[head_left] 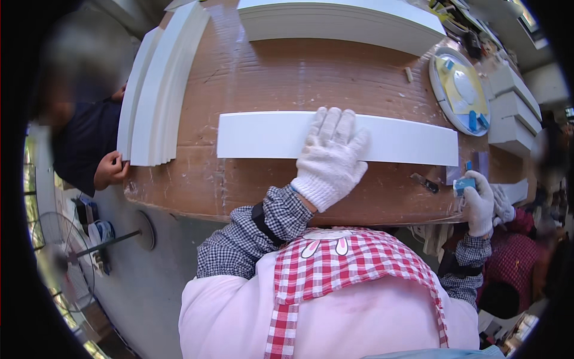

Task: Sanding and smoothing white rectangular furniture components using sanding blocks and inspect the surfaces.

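A long white board (257,136) lies crosswise on the brown table in front of me. My left hand (330,157), in a white knit glove, rests flat on its middle with the fingers stretched out. Beyond the board's right end, near the table edge, my gloved right hand (479,206) is closed around a small blue block (464,185). A dark utility knife (424,182) lies on the table between that hand and the board.
Stacked white boards (335,24) stand at the far side, with another stack (162,96) at left, touched by a co-worker's hand (110,170). A round white tray (437,90) at right holds blue pieces and yellow material. White blocks (515,113) sit beside it. Another gloved hand (503,206) is right of mine.
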A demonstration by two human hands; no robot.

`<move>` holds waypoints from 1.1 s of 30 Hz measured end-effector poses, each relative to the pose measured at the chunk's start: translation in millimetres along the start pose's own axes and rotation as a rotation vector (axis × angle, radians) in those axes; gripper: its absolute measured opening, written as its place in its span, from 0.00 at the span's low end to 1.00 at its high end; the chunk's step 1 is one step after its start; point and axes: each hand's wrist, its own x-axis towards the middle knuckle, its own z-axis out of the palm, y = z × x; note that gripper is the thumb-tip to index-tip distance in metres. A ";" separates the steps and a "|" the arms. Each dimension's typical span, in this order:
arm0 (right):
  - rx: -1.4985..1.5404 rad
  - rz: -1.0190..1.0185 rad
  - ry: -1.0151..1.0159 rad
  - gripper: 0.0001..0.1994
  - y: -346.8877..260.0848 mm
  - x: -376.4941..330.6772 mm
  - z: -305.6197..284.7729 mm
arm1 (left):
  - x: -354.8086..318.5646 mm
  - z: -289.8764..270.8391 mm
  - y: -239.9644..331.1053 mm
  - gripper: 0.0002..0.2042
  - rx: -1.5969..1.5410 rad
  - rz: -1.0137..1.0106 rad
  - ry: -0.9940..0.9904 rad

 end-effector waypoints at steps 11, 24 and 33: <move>0.391 -0.027 -0.630 0.19 -28.7 -16.3 133.0 | -109.8 -84.7 -131.8 0.49 0.286 -0.730 -0.142; 0.575 0.033 -0.604 0.28 51.1 -1.7 157.2 | -12.6 -96.5 -72.8 0.48 0.313 -0.246 -0.419; 0.715 0.086 -0.619 0.29 46.0 -0.5 159.5 | -10.9 -133.4 -86.4 0.43 0.244 -0.306 -0.270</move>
